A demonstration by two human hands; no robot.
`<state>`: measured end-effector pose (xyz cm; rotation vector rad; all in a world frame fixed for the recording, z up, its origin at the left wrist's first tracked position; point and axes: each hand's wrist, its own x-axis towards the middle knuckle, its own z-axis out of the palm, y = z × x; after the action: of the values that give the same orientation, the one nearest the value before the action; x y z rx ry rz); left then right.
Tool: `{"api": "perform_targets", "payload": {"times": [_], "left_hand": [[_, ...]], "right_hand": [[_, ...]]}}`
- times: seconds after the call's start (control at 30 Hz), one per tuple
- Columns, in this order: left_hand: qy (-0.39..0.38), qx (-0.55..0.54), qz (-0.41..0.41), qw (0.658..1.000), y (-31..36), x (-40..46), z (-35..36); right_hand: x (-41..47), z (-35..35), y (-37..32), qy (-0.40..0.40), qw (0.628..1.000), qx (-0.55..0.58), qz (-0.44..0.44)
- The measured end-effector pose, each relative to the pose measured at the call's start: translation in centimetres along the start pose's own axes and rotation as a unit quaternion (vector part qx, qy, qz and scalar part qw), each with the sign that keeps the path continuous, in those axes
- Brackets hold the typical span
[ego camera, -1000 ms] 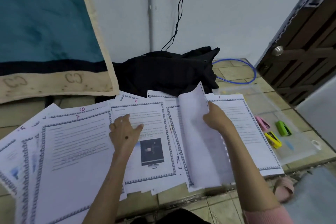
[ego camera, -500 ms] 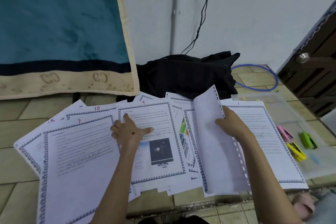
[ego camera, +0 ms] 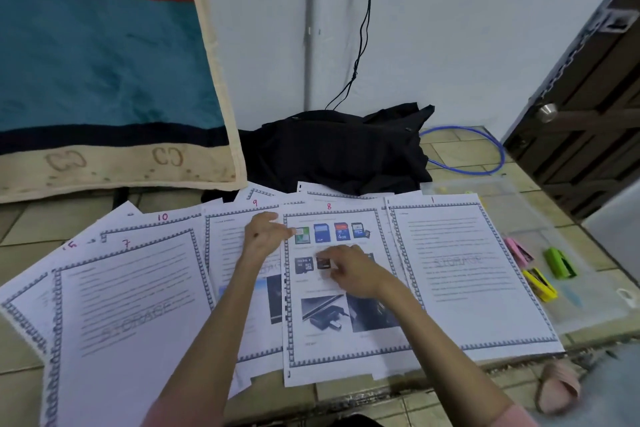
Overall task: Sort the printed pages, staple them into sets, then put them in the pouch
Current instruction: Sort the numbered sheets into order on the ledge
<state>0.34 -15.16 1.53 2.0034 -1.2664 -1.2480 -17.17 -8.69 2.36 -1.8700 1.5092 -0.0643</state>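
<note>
Printed pages with patterned borders lie fanned out on the tiled floor, with red numbers at their tops. Page 8 (ego camera: 346,340), with memory-card photos, lies flat in the middle. My right hand (ego camera: 349,270) rests on it with loosely bent fingers. My left hand (ego camera: 265,232) presses on page 9 (ego camera: 228,253) at the left edge of page 8. Page 1 (ego camera: 460,274) lies to the right, pages 7 (ego camera: 128,315) and 10 (ego camera: 162,222) to the left. A clear plastic pouch (ego camera: 585,308) lies at the far right with pink (ego camera: 517,251), yellow (ego camera: 540,284) and green (ego camera: 559,262) staplers on it.
A black bag (ego camera: 339,149) sits against the white wall behind the pages, with a blue cable loop (ego camera: 485,152) beside it. A striped blanket (ego camera: 104,62) hangs at the left. A dark wooden door (ego camera: 595,107) stands at the right. A pink slipper (ego camera: 557,388) lies near the step edge.
My right hand has let the raised sheet fall flat, so page 8 now lies face up in the middle. My left hand stayed on page 9. The view shifted left.
</note>
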Motion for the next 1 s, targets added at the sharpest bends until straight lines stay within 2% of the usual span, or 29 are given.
{"api": "perform_targets", "payload": {"times": [0.1,0.17,0.23,0.3,0.4,0.47,0.53,0.63,0.7,0.8,0.87,0.9,0.93,1.0], "left_hand": [[0.056,0.013,0.058,0.997,-0.6,0.0,0.5],[0.101,0.003,0.094,0.990,-0.4,0.2,0.4],[0.103,0.002,0.114,0.988,0.1,1.1,0.4],[0.071,0.060,0.132,0.987,0.7,2.0,0.3],[0.023,0.262,0.142,0.954,1.2,2.9,0.2],[0.013,0.302,0.138,0.943,1.0,3.3,0.2],[0.009,0.267,0.157,0.951,0.8,3.9,0.1],[-0.031,0.104,0.178,0.978,0.3,3.7,-0.7],[-0.063,0.034,0.173,0.982,0.0,3.4,-1.6],[-0.098,-0.009,0.156,0.983,0.5,2.9,-2.7],[-0.068,-0.069,0.155,0.983,0.9,3.4,-3.3],[-0.033,-0.057,0.169,0.983,0.8,4.1,-3.7],[-0.003,0.008,0.188,0.982,0.7,4.9,-4.2],[0.005,0.207,0.208,0.956,0.3,6.5,-4.9]], "right_hand": [[0.9,-1.9,1.7,0.084,0.989,0.124,0.014],[1.9,-3.0,3.5,0.158,0.984,0.073,0.030],[2.9,-3.8,5.1,0.200,0.977,-0.027,0.069],[3.2,-3.9,5.5,0.170,0.978,-0.064,0.103],[3.2,-3.4,5.3,0.147,0.981,-0.091,0.089],[3.4,-3.3,5.5,0.156,0.982,-0.074,0.080],[3.8,-3.8,6.0,0.166,0.982,-0.001,0.092],[3.8,-5.1,6.9,0.168,0.966,0.168,0.099],[3.5,-5.7,7.5,0.141,0.953,0.250,0.094],[3.6,-5.7,8.3,0.089,0.958,0.262,0.073],[3.8,-5.5,8.4,0.089,0.954,0.278,0.067],[3.9,-5.4,8.4,0.092,0.953,0.281,0.070],[4.1,-5.1,8.4,0.095,0.953,0.277,0.074],[4.5,-4.5,8.3,0.104,0.955,0.261,0.096]]}}
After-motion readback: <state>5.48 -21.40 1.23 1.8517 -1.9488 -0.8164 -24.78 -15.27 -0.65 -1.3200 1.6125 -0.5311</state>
